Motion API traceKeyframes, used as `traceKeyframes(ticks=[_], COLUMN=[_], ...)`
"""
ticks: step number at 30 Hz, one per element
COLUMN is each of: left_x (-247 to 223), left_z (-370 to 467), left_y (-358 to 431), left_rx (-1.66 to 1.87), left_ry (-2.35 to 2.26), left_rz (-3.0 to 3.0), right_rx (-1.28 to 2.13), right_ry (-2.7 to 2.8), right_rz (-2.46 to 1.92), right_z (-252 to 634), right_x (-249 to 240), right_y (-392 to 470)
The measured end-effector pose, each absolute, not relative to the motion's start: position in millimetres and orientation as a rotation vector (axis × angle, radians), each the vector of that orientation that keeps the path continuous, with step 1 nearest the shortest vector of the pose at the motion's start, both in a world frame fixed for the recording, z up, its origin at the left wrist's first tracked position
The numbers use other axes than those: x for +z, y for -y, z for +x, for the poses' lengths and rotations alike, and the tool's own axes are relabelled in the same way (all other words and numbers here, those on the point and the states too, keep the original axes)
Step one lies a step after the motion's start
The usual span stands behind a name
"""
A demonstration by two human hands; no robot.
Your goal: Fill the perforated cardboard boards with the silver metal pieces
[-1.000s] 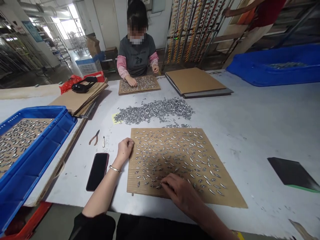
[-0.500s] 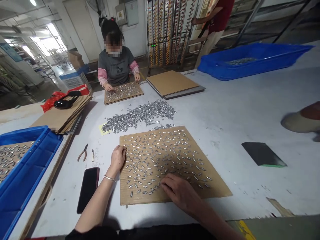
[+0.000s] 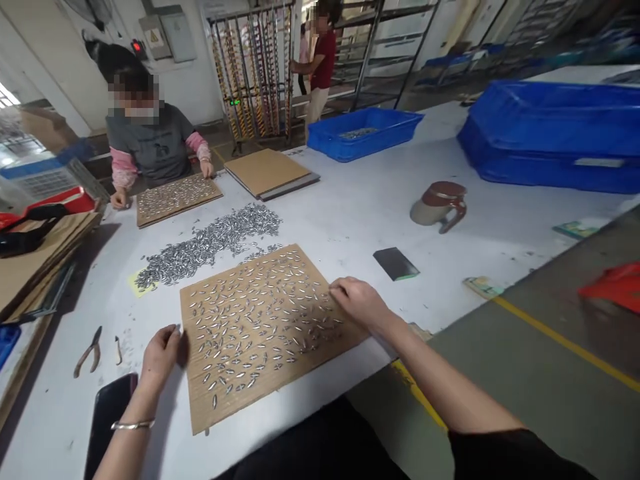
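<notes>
A brown cardboard sheet point(image 3: 220, 413) lies before me on the white table, covered with many small silvery, spindle-shaped metal pieces point(image 3: 260, 320). My left hand point(image 3: 161, 357), with a bangle on its wrist, is beside the sheet's left edge. Its thumb and fingers are pinched together, and what lies between them is hidden. At the right edge, my right hand point(image 3: 359, 301) has curled fingers closed on the cardboard. Beyond the sheet spreads a heap of the same metal pieces point(image 3: 215, 237).
Pliers point(image 3: 89, 353), a small knife-like tool point(image 3: 119, 350) and a phone point(image 3: 113, 417) lie left. A dark block point(image 3: 396, 263), a mug point(image 3: 437, 205) and blue bins point(image 3: 367, 133) stand right. Opposite, a co-worker point(image 3: 155, 143) handles another loaded sheet point(image 3: 180, 200).
My right hand has moved from over the metal pieces to the sheet's right edge. My left hand stays near the left edge. The view has swung right, bringing in more blue bins.
</notes>
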State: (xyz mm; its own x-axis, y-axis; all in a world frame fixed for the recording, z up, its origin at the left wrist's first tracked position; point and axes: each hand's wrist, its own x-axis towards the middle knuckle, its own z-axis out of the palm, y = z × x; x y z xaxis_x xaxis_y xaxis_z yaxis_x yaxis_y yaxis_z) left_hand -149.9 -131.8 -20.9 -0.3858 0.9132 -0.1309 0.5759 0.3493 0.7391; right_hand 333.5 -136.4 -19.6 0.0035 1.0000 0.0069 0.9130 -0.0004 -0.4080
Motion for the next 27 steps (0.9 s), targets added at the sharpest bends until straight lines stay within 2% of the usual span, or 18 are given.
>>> traceKeyframes(ticks=[5,11,27], left_x=[-8,9,-9], left_z=[-140,-125,-127], left_y=[160,157,143], left_rx=[0.762,0.765,0.702], left_ry=[-1.796,-1.852,-2.171], left_rz=[0.927,0.719,0.892], right_rx=[0.554,0.589,0.603], right_ry=[1.898,1.799,1.677], right_rz=[-2.18,-2.302,-2.351], right_z=[345,332,324], right_x=[-28,-37,-48], right_y=[106,91,87])
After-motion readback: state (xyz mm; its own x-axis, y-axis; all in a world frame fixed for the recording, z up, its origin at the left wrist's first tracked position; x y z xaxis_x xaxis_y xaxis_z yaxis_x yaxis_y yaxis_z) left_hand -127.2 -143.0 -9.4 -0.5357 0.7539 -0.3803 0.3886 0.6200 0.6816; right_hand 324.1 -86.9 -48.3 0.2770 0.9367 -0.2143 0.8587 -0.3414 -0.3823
